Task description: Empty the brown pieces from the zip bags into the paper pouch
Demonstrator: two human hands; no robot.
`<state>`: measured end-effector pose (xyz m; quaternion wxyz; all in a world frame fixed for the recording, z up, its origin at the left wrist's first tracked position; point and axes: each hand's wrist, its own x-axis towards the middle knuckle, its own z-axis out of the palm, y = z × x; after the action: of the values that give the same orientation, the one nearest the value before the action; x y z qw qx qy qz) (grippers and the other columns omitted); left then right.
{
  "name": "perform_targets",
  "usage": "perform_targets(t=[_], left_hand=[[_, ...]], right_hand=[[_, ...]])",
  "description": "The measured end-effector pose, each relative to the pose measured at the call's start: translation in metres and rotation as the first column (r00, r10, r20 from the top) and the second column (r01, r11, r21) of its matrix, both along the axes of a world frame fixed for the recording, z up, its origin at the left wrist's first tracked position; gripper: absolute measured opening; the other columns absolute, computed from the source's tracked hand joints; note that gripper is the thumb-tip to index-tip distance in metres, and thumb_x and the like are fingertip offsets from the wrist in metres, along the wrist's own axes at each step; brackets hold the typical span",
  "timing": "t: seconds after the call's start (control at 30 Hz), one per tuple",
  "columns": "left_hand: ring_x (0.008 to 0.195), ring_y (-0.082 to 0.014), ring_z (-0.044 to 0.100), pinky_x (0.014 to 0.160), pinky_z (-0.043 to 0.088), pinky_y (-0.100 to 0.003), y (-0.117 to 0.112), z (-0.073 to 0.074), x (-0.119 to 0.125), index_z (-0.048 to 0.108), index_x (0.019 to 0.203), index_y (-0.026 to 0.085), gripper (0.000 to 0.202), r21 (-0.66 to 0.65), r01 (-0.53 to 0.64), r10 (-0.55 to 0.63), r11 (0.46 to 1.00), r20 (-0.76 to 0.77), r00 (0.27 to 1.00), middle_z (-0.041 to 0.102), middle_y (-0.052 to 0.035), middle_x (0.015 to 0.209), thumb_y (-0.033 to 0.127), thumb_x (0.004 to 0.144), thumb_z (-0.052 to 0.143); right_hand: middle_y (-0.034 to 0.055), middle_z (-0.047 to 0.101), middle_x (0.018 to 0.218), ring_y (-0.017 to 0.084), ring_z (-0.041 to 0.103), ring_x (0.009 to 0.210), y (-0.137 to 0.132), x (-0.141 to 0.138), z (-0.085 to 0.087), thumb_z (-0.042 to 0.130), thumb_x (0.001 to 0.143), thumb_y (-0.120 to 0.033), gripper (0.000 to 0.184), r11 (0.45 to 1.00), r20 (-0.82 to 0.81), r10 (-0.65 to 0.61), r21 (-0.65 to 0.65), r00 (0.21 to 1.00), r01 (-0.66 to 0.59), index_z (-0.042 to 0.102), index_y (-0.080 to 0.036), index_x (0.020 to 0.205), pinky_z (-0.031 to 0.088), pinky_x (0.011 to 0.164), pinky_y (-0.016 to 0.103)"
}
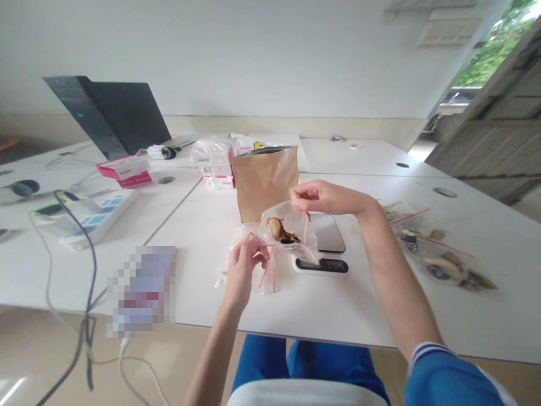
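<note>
Clear plastic formed the small zip bag (292,217) held up above the white surface (329,316), partly in front of a digital scale (332,237); the left hand (247,252) pinched its near edge and the right hand (316,197) pinched its upper edge, both closed on the film; dried brown pieces (276,229), hard to identify, lay inside; the bag looked light, limp and slippery, its contents perhaps brittle, so the rim seemed the safest hold; behind it stood an upright brown pouch (266,183), contents hidden; clear bags (443,262) with red strips lay at the right, holding brown and dark pieces; more bags (267,279) lay by the left hand, contents unclear
</note>
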<state>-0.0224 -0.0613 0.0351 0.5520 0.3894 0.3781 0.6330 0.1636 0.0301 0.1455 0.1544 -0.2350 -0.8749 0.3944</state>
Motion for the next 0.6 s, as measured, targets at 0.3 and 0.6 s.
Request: perform_targets(t=[0.3,0.6], left_hand=[[0.084,-0.0177,0.065,0.074,0.051,-0.031,-0.002,-0.004,0.023,0.062,0.100,0.022,0.040,-0.142,0.137,-0.048,0.980,0.502,0.863,0.066,-0.0047,0.106,0.054,0.083,0.045],[0.069,-0.0161,0.067,0.065,0.055,-0.031,0.003,-0.006,0.021,0.058,0.106,0.026,0.039,-0.215,-0.019,0.108,0.976,0.412,0.904,0.070,0.0001,0.092,0.054,0.080,0.050]], right_hand=[[-0.0033,0.048,0.063,0.008,0.044,0.058,-0.003,-0.022,-0.007,0.046,0.089,-0.044,0.034,0.998,-0.063,0.057,-0.021,0.996,-0.059,0.044,-0.018,0.068,0.033,0.057,0.023],[-0.0049,0.042,0.058,0.008,0.035,0.053,-0.008,-0.020,-0.010,0.055,0.083,-0.038,0.029,0.953,0.213,-0.246,0.230,0.946,0.196,0.049,-0.018,0.063,0.025,0.050,0.024]])
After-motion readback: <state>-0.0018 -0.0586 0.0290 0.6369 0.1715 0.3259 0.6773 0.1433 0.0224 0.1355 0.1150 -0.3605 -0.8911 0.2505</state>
